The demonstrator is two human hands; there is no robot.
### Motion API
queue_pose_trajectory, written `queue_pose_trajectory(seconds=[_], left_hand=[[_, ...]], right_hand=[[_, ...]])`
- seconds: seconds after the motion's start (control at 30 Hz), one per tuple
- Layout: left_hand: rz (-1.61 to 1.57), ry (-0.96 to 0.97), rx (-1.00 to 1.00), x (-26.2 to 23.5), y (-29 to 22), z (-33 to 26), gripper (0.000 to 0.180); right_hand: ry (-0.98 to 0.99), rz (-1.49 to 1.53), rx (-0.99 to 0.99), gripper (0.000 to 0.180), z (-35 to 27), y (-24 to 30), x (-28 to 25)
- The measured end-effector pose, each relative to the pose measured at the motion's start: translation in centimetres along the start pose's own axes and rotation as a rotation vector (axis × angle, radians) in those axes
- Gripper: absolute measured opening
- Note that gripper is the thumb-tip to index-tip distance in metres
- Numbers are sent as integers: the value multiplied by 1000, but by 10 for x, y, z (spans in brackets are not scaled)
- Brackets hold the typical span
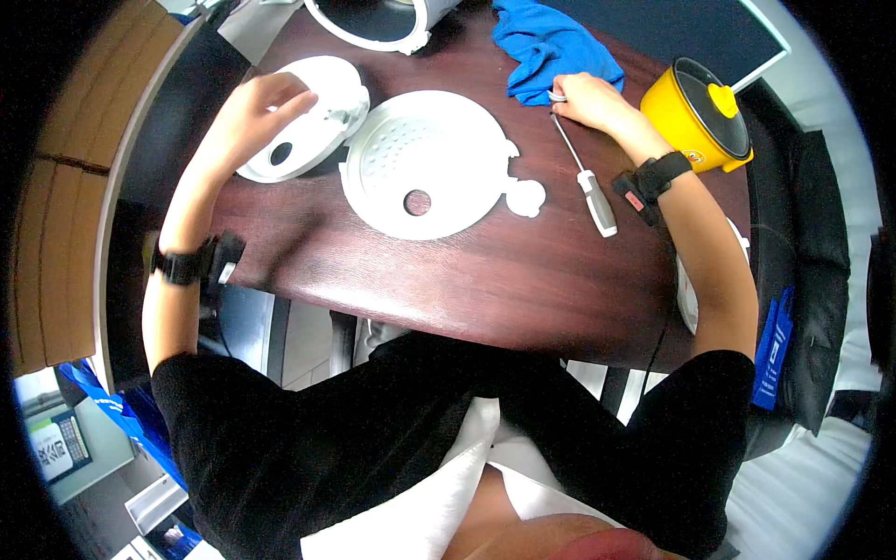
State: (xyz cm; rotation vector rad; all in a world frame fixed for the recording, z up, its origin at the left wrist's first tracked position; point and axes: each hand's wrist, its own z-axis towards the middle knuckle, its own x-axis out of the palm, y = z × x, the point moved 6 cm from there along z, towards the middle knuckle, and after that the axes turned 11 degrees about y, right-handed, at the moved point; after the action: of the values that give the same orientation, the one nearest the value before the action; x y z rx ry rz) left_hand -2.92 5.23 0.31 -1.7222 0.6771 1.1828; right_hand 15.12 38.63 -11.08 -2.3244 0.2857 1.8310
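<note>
My left hand [261, 117] hovers at a round white plastic cover [313, 149] at the left, with its thumb and fingers apart and nothing visible between them. That cover has a dark round hole and a small raised fitting. Beside it lies a larger white oval plate [448, 187] with rows of perforations, a round hole and a rounded tab. My right hand [590, 101] is closed on a small white piece [557, 96], mostly hidden by the fingers, next to a crumpled blue cloth [551, 47]. Below this hand a grey-and-white screwdriver [595, 201] lies on the table, its tip toward my fingers.
A yellow pot [686, 112] with a dark lid stands at the right of the brown table [401, 289]. At the far edge sits a white round housing [373, 42]. A dark screen [691, 28] is at the back right. Cardboard boxes [65, 233] line the left side.
</note>
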Motion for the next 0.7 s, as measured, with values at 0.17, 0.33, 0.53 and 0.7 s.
queue_pose_trajectory(seconds=[0.17,0.33,0.53,0.7], left_hand=[[-141,-133,-39,-1,22,-66,28],[-164,-135,-17,15,20,-83,25],[50,-507,-134,20,92,-79,34],[-270,-750,-227,49,160,-99,61]], right_hand=[[-142,296,-157,21,-22,9,-43],[-333,351,-296,16,-88,51,-62],[-249,297,-211,22,-112,82,-29],[-123,241,-294,44,-130,113,-31]])
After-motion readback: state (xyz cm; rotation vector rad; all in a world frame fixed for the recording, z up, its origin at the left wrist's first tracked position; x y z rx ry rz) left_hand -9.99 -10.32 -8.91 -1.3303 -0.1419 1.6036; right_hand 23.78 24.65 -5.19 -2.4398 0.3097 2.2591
